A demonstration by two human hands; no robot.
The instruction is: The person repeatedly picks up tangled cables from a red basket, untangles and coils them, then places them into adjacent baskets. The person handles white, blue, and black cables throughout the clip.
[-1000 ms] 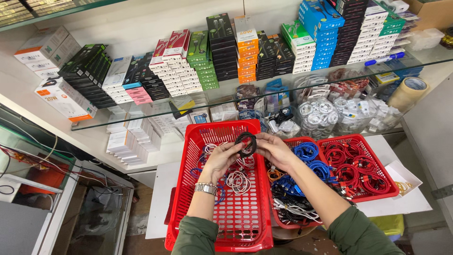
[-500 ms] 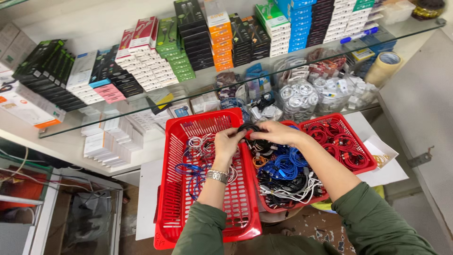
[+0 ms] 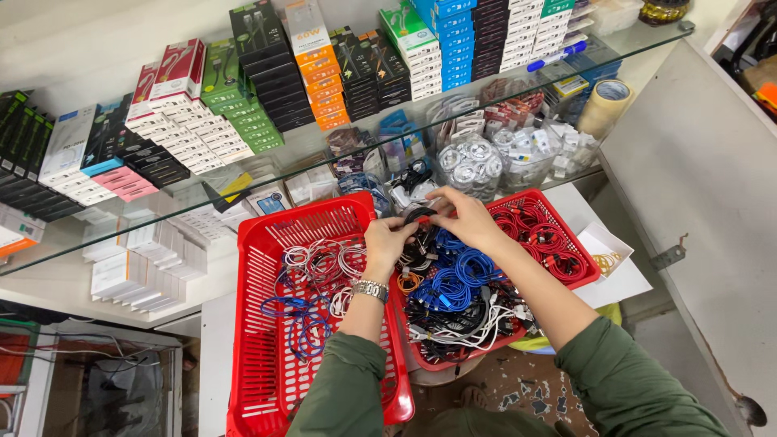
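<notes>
Both hands hold a coiled black cable over the red baskets.

The left hand (image 3: 387, 239) and right hand (image 3: 465, 218) pinch the black cable coil (image 3: 419, 215) just under the glass shelf (image 3: 324, 154) edge, above the middle basket (image 3: 453, 356). Stacked white, green, orange and blue boxes (image 3: 307, 61) line the shelf; a tape roll (image 3: 603, 105) stands to the right.

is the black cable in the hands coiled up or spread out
Coiled: both hands, left hand and right hand, hold the black cable as a small loop.

Cable coils (image 3: 453, 279) in basket (image 3: 368, 209) below shelf (image 3: 324, 146)
</notes>
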